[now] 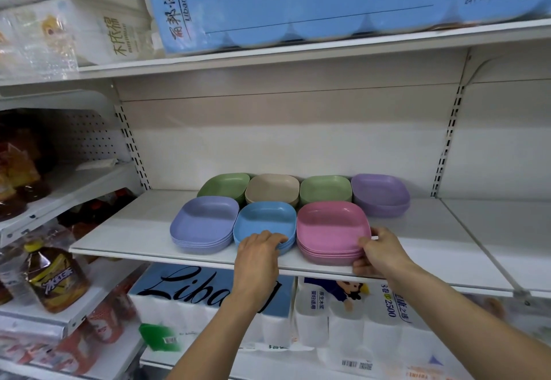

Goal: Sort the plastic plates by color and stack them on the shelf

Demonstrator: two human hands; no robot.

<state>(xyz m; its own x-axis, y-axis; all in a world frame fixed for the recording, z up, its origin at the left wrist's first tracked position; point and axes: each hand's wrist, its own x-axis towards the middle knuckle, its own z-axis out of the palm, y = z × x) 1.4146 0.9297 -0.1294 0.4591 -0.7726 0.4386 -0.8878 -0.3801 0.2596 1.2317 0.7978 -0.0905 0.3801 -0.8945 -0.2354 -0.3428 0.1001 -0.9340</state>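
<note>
The left hand [258,256] lies palm down on the near rim of the blue stack [264,221], its fingers [275,242] curled together over the edge and touching the top plates. The right hand [380,253] grips the near right corner of the pink stack [332,229]: the thumb lies on the front edge and the other fingers wrap round the corner, clamped on the stack's rim.

All the plates stand on the white shelf [143,230] in two rows. In the front row, just left of the left fingers, is the lilac-blue stack [205,218], touching the blue stack; the blue stack in turn touches the pink one, which lies between the two hands. Beyond the fingers, against the back panel, stand a green stack [223,185], a beige stack [272,188], a second green stack [325,190] and a purple stack [380,194], side by side and touching. The purple stack lies just beyond the right fingers, close to the pink stack's far corner.

Right of the right hand the shelf is bare. Below both wrists, on the lower shelf, are packs of tissue rolls [334,311]. Above, a blue pack of rolls [298,4] lies on the top shelf. Well to the left of the left hand stands a bottle of brown drink [55,278].
</note>
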